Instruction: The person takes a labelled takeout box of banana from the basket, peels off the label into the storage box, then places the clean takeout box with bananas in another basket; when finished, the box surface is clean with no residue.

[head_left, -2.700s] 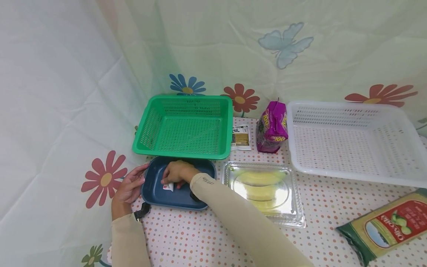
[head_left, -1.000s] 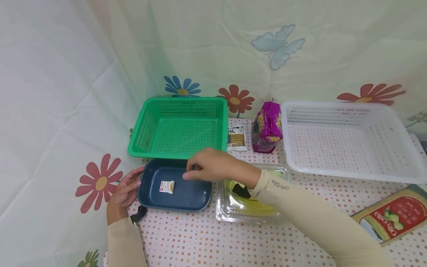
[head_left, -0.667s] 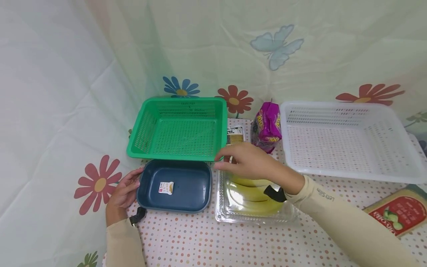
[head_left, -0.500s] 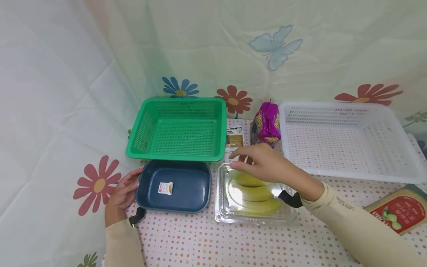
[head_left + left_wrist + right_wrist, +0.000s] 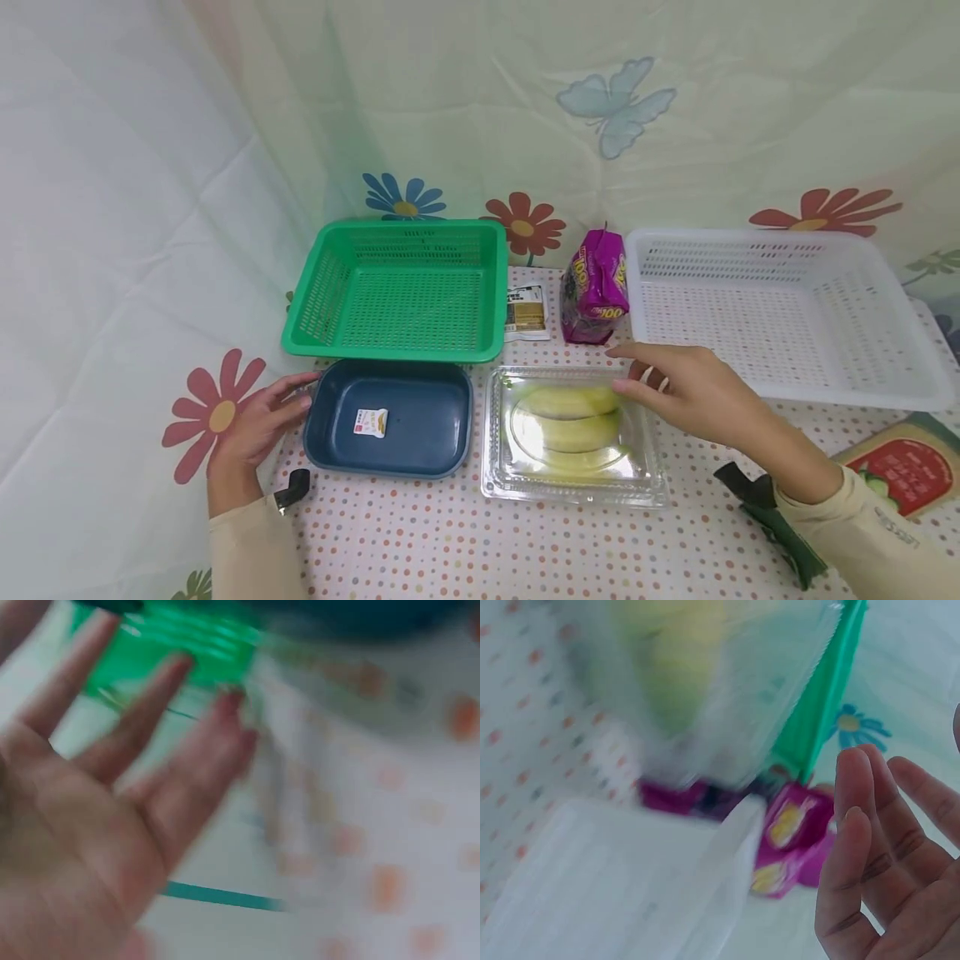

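Note:
A dark blue tray (image 5: 435,433) stands at the left, with a small white packet (image 5: 371,422) lying in it. My left hand (image 5: 258,425) is at the tray's left rim, its fingers spread and loosely extended. In the left wrist view its palm (image 5: 82,810) shows bare, with nothing held. My right hand (image 5: 697,392) hovers by the upper right corner of a clear plastic box of bananas (image 5: 573,433). Its fingers are relaxed, and the right wrist view shows nothing between thumb and fingertips (image 5: 855,772).
Behind the tray stands a green basket (image 5: 420,312), and a white basket (image 5: 742,325) is at the back right. Between them are a flat sachet (image 5: 527,312) and a purple bag (image 5: 596,287). An Olivoila pack (image 5: 903,467) lies at the right, partly behind the right forearm.
My right hand has left the small packet lying in the blue tray and moved right, past the banana box. My left hand has drawn back slightly from the tray's rim.

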Demonstrator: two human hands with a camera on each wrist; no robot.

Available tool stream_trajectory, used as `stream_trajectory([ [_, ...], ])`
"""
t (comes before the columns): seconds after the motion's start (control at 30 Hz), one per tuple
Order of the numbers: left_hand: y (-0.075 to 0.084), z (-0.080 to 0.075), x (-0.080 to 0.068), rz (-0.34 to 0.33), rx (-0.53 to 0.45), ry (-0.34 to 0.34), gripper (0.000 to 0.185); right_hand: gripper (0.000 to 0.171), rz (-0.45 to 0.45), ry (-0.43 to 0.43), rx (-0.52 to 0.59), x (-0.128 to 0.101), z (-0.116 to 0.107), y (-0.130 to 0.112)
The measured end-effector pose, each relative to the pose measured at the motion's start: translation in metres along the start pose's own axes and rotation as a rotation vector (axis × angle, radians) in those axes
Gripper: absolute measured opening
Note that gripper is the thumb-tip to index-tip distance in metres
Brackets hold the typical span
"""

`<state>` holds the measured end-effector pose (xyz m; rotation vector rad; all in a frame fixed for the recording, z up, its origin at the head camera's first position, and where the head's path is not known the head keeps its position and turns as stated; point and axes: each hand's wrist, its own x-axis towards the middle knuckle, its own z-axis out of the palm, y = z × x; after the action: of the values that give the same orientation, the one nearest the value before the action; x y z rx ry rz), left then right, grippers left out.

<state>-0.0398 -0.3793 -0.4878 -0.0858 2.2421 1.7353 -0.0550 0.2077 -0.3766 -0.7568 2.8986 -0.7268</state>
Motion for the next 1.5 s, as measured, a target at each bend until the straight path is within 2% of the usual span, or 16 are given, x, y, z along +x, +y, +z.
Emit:
stream_trajectory([
  [0.1, 0.034, 0.009, -0.012, -0.066, 0.270, 0.126, 0.054, 0.043, 0.026, -0.004, -0.061, -0.010, -0.003, 0.009],
  [0.2, 0.067, 0.024, -0.023, -0.089, 0.499, 0.256, 0.052, 0.049, 0.051, -0.019, -0.108, -0.018, -0.003, 0.016],
  [0.27, 0.085, 0.038, -0.028, -0.059, 0.610, 0.333, 0.050, 0.052, 0.065, -0.031, -0.125, -0.022, -0.002, 0.020],
  [0.33, 0.097, 0.055, -0.030, 0.009, 0.671, 0.392, 0.046, 0.054, 0.070, -0.044, -0.135, -0.026, -0.001, 0.024],
  [0.43, 0.107, 0.082, -0.031, 0.142, 0.699, 0.413, 0.045, 0.058, 0.068, -0.060, -0.149, -0.033, 0.003, 0.026],
  [0.53, 0.111, 0.111, -0.029, 0.261, 0.679, 0.361, 0.047, 0.063, 0.058, -0.067, -0.174, -0.038, 0.009, 0.027],
  [0.63, 0.111, 0.142, -0.025, 0.381, 0.610, 0.260, 0.049, 0.067, 0.043, -0.065, -0.200, -0.043, 0.016, 0.028],
  [0.7, 0.110, 0.163, -0.022, 0.429, 0.555, 0.172, 0.051, 0.069, 0.036, -0.062, -0.205, -0.046, 0.020, 0.030],
  [0.77, 0.108, 0.184, -0.020, 0.447, 0.496, 0.087, 0.052, 0.072, 0.015, -0.054, -0.207, -0.049, 0.025, 0.032],
  [0.83, 0.108, 0.202, -0.020, 0.430, 0.461, 0.015, 0.052, 0.074, -0.004, -0.040, -0.209, -0.051, 0.029, 0.035],
  [0.93, 0.108, 0.222, -0.019, 0.399, 0.448, -0.050, 0.052, 0.077, -0.016, -0.028, -0.207, -0.053, 0.033, 0.037],
  [1.1, 0.110, 0.242, -0.018, 0.362, 0.445, -0.115, 0.054, 0.084, 0.021, -0.061, -0.200, -0.056, 0.038, 0.037],
  [1.27, 0.108, 0.253, -0.014, 0.298, 0.441, -0.163, 0.060, 0.088, 0.039, -0.094, -0.195, -0.058, 0.039, 0.037],
  [1.5, 0.106, 0.254, -0.008, 0.230, 0.445, -0.223, 0.077, 0.089, 0.045, -0.108, -0.197, -0.059, 0.040, 0.038],
])
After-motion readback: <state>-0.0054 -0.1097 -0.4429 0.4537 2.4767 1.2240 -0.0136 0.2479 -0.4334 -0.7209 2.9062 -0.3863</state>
